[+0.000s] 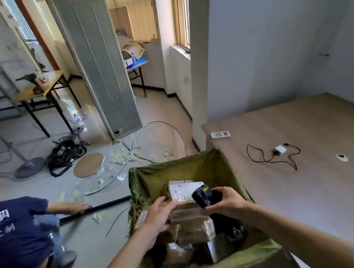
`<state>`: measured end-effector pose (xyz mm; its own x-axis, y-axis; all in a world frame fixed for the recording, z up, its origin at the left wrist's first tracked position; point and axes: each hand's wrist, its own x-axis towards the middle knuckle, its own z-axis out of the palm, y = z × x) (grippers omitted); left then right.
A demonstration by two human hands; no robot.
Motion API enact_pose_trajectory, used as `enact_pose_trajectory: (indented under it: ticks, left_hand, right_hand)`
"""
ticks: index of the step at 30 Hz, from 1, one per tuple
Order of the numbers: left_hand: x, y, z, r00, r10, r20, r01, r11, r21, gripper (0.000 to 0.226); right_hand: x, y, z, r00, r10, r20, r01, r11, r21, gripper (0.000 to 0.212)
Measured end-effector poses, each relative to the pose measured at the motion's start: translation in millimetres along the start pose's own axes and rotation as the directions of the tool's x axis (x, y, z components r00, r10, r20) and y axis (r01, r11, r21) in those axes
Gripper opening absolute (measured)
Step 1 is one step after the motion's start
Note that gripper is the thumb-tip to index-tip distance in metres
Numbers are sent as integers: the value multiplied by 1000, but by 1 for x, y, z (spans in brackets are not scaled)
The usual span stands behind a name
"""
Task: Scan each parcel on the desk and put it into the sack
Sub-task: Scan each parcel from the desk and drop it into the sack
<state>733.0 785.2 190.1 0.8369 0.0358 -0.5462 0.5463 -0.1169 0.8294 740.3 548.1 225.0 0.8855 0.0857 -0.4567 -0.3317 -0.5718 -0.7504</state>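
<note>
My left hand [158, 216] has its grip curled round the near left edge of a brown parcel [187, 212], held over the open green sack [154, 179] left of the desk [306, 186]. My right hand [226, 202] grips the black scanner [202, 196] just above it. I should tilt the label towards the scanner, wait for the read, then lower the parcel onto those already inside.

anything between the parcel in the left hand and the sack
Nothing visible does. The left hand holds the parcel right over the open sack, with only other parcels lying below it.
</note>
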Motion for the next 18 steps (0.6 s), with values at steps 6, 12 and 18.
enact_pose_trajectory:
  ticks: [6, 12, 18]
  left_hand:
    - [56, -13, 40, 984, -118, 131, 95, 980, 173, 56]
    - [84, 15, 28, 997, 73, 33, -79, 857, 509, 48]
    - [77, 52, -6, 956, 261, 133, -289, 779, 557, 40]
  right_hand:
    - [39, 42, -26, 993, 113, 24, -105, 974, -202, 71]
    - [38, 50, -47, 989, 118, -89, -138, 951, -276, 78]
    - [-16, 28, -46, 932, 70, -355, -155, 964, -217, 82]
